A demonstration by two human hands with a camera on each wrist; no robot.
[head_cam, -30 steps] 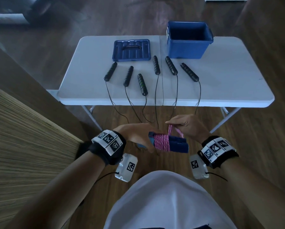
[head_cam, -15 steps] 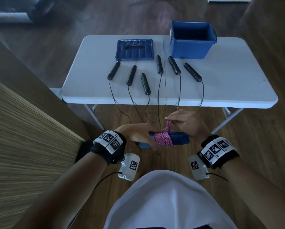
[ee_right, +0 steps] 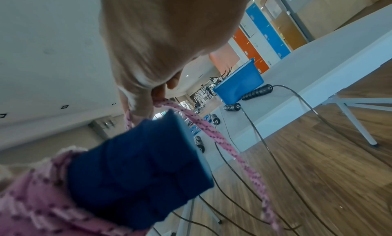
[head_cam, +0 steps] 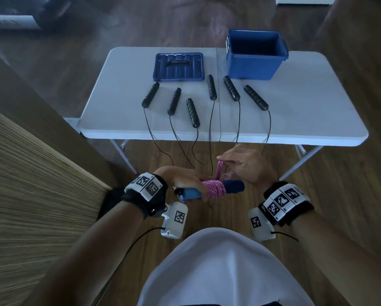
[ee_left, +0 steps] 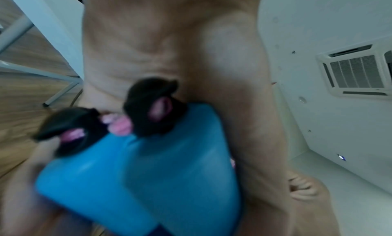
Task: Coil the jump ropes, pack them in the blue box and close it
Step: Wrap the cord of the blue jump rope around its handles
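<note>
Step in hand: winding the tail of the pink jump rope (head_cam: 213, 188) around its two blue handles (head_cam: 232, 186), held side by side in front of the body, well short of the table (head_cam: 306, 120).
Left hand (head_cam: 180, 180): its fingers are curled tight round the lighter blue ends of the handles, clamping the pair together; the left wrist view shows both black end caps poking out of the grip.
Right hand (head_cam: 242, 162): its fingers pinch the last loop of pink rope, lifted just above the wrapped coil.
Doing it well: I'd judge the loose end wants tucking under a wrap while the left hand keeps the handles from splaying; a slack turn would probably let the whole coil slip apart in the box.
Blue box (head_cam: 255, 55): one, open, on the far right of the table; I can see nothing in it.
Lid (head_cam: 178, 67): one, lying flat to the left of the box, handle up.
Black handles (head_cam: 211, 87): six on the table, so three black ropes by my count, their cords hanging over the near edge to the floor, none coiled yet.
Pink ropes: one, the one in hand.
Progress: early by my reckoning; nothing packed, lid still off.
</note>
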